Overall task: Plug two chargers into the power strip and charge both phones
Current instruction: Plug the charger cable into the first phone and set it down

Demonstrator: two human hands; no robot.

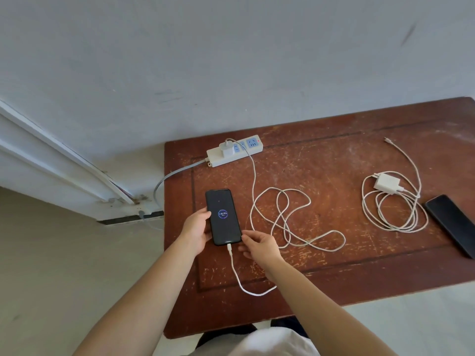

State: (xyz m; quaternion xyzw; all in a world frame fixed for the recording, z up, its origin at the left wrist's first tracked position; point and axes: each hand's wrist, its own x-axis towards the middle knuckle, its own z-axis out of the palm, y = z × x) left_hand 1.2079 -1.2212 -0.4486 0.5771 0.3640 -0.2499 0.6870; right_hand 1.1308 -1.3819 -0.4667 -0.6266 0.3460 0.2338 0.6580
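Observation:
A white power strip [218, 156] lies at the table's far left with one white charger [226, 148] plugged into it. Its cable [280, 219] loops over the table and ends plugged into the bottom of a black phone [223, 217], whose screen shows a charging ring. My left hand [196, 231] holds that phone by its left edge. My right hand [259, 245] rests by the phone's lower right corner, fingers apart, touching or nearly touching it. A second white charger [386, 183] lies unplugged on its coiled cable [393, 211] at the right, beside a second dark phone [453, 224].
The worn brown wooden table [334, 265] stands against a grey wall. The strip's grey cord [164, 179] drops off the table's left edge toward a white door frame [64, 170]. The second cable's free plug [386, 140] lies at the far right.

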